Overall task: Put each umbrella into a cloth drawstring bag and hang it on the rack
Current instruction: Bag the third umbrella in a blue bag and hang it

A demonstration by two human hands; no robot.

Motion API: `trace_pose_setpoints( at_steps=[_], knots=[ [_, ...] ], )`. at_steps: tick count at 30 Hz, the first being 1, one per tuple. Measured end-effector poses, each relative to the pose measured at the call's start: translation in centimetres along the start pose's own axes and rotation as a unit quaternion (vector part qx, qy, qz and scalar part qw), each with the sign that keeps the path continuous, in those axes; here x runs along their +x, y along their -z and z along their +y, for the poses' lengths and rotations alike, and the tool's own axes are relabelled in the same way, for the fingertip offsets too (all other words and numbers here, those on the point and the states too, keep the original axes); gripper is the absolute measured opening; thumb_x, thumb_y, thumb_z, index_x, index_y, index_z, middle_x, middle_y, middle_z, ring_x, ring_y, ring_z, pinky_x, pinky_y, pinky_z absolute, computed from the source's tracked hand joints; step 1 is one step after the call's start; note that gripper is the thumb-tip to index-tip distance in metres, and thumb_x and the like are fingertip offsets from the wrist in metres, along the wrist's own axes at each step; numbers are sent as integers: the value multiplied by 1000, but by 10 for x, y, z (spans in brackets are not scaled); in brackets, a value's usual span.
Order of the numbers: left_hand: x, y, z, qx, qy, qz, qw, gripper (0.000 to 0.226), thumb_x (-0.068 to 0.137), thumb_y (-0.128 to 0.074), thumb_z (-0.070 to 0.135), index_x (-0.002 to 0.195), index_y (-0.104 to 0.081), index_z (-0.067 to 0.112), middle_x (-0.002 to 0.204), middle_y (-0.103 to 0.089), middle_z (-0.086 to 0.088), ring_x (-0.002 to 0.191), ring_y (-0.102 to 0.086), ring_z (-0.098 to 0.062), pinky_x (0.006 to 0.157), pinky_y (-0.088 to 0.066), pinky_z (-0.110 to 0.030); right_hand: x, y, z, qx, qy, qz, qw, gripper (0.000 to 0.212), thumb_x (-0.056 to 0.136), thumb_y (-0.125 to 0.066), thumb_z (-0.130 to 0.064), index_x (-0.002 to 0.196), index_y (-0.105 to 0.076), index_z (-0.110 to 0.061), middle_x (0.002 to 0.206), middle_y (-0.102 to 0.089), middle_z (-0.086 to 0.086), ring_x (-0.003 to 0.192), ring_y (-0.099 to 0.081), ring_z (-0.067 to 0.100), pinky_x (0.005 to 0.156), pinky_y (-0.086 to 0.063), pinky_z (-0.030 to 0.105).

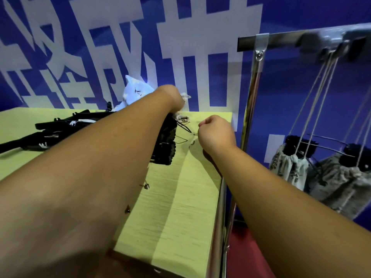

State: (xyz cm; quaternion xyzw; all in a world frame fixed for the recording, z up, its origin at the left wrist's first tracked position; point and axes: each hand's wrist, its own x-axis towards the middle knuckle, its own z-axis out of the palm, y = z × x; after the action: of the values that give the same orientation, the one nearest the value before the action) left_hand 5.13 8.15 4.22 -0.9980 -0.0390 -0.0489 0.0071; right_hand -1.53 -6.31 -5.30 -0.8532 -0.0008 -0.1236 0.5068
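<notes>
My left hand (174,97) is bent down over the top of a dark bagged umbrella (167,144) that stands on the yellow-green table (180,197). It grips the frayed pale mouth of the bag, and its fingers are hidden behind the wrist. My right hand (214,130) is a fist just right of it, thumb and finger pinched where thin drawstring cords (185,127) run out from the bag. Black folded umbrellas (60,125) lie on the table at the left. A pale blue cloth bag (136,91) sits behind my left arm.
A metal rack stands at the right with a chrome pole (251,101) and a hook bar (291,38). Two bagged umbrellas (291,167) (345,179) hang from it on long cords. A blue wall with white lettering is behind. Small metal bits (146,186) lie on the table.
</notes>
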Motion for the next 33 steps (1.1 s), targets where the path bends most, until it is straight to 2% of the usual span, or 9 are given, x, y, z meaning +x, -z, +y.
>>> trace_pose_setpoints(
  at_steps=[2,6,10,12,15,18,23,28,33],
  knots=[
    [-13,14,-6,-123,27,57,990,46,109,-48,25,154,-53,19,148,-60,-10,124,-63,-32,99,-54,-38,-4,3,-1,24,1,-15,1000,24,100,-50,-22,109,-72,-25,105,-71,-3,97,-66,22,87,-61,45],
    [-39,36,-25,-270,31,161,949,39,110,-46,26,144,-64,26,125,-70,-2,72,-55,-5,59,-39,-17,-14,10,-2,44,3,-68,997,27,99,-50,-17,115,-68,-29,111,-68,-6,104,-65,21,95,-60,47],
    [-71,71,-38,-375,7,194,907,45,111,-48,27,155,-52,32,131,-65,2,82,-57,-3,84,-45,-23,-24,29,-16,107,-67,-135,983,25,102,-57,-22,127,-63,-23,112,-69,8,101,-68,28,92,-61,46],
    [-88,92,-44,-418,-7,200,886,50,110,-50,25,159,-46,34,150,-58,-2,105,-56,-13,90,-41,-26,-34,46,-29,123,-80,-144,979,22,104,-60,-23,125,-62,-18,107,-69,12,96,-69,30,87,-60,45],
    [-116,120,-48,-476,-23,214,853,54,109,-55,28,160,-44,38,162,-47,1,136,-52,-22,100,-44,-30,-55,68,-53,132,-50,-133,981,22,105,-61,-20,125,-65,-11,111,-71,19,107,-71,38,105,-55,58],
    [-151,147,-43,-532,-37,225,815,43,105,-61,34,148,-60,37,142,-58,12,125,-59,-14,104,-54,-37,-77,89,-83,157,-34,-126,979,29,104,-60,-25,132,-62,-16,116,-70,9,111,-72,31,105,-56,56],
    [-208,178,-23,-621,-44,202,756,19,96,-74,42,108,-80,28,106,-79,6,105,-73,-19,82,-61,-36,-113,126,-143,253,2,-108,961,43,105,-58,-38,145,-50,-23,129,-64,1,101,-76,23,89,-62,43],
    [-267,184,6,-637,-65,162,751,13,94,-70,13,101,-80,18,94,-81,-3,83,-73,-18,63,-54,-23,-159,172,-191,332,-2,-92,939,53,107,-51,-58,145,-51,-21,125,-68,8,89,-81,29,73,-68,45],
    [-318,189,30,-633,-84,82,765,37,88,-52,5,102,-82,21,88,-76,-7,79,-68,-23,75,-55,-33,-198,217,-206,308,-19,-53,950,54,100,-56,-67,127,-58,-21,109,-74,12,80,-77,29,67,-67,48]
  ],
)
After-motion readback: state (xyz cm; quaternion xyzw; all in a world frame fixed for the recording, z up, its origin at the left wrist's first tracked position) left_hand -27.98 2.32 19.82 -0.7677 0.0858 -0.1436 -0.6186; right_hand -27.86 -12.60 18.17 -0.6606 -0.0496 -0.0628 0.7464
